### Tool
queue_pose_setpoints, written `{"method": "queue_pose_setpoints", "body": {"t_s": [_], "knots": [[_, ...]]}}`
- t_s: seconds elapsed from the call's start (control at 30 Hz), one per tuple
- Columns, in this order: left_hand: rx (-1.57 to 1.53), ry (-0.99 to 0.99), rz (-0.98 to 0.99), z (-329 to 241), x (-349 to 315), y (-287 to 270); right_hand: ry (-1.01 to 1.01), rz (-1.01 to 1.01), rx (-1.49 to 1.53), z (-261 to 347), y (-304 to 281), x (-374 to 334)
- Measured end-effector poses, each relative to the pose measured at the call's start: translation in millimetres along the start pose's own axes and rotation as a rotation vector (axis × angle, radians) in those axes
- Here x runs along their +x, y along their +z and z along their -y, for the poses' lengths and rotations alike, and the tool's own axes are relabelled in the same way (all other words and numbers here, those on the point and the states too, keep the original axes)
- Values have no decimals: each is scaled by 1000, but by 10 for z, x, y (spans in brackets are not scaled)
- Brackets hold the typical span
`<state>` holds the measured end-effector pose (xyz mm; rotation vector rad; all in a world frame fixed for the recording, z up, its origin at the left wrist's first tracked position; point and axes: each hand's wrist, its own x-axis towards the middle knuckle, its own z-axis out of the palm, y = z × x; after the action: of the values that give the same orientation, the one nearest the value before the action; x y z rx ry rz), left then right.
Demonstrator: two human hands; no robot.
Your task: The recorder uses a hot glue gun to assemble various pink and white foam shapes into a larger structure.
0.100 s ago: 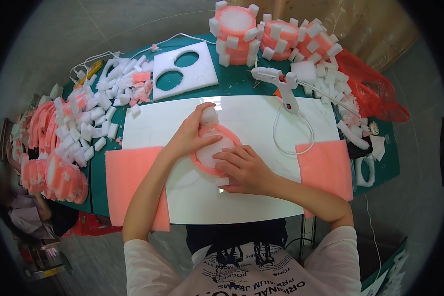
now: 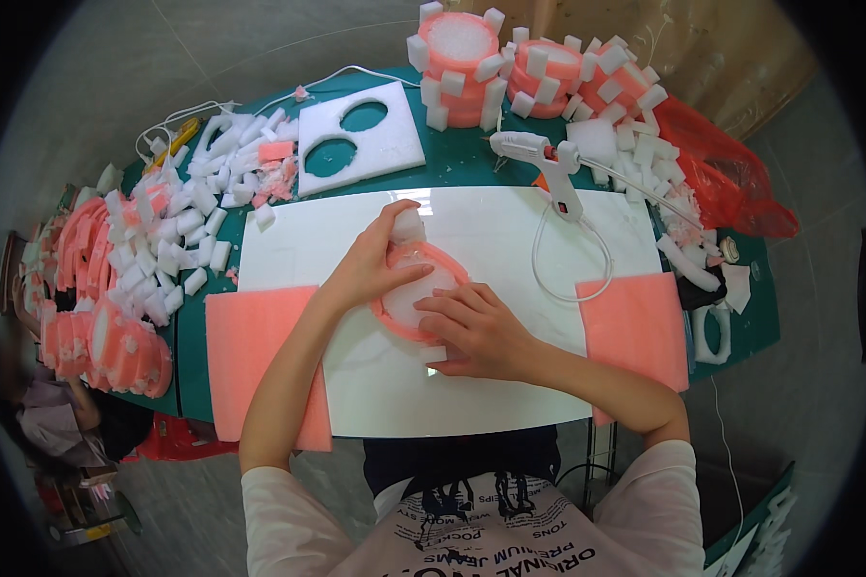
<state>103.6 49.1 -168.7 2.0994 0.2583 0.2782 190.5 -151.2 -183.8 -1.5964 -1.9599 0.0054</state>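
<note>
A round foam piece with a pink rim and white middle lies on the white board in front of me. My left hand grips its far left side, thumb over the rim and fingers round a small white foam block against the far edge. My right hand is closed over the near right side, fingers bent onto the disc. Another small white foam block shows at the near edge beside the right hand, partly hidden by it.
A white glue gun with a looping cord stands at the board's far right. Pink foam sheets flank the board. White foam offcuts heap at left, pink foam rounds nearby. Block-studded stacks stand at the back. A person sits far left.
</note>
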Motion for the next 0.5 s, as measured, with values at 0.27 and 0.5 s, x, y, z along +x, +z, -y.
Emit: {"method": "queue_pose_setpoints", "body": {"t_s": [0.27,0.5], "knots": [[1,-26,7,-18,-5,-8,-12,-4,-2,-3,5,1],[-11,-5,-1,15,-3,1,-10,-10,8,-5,12,0]]}}
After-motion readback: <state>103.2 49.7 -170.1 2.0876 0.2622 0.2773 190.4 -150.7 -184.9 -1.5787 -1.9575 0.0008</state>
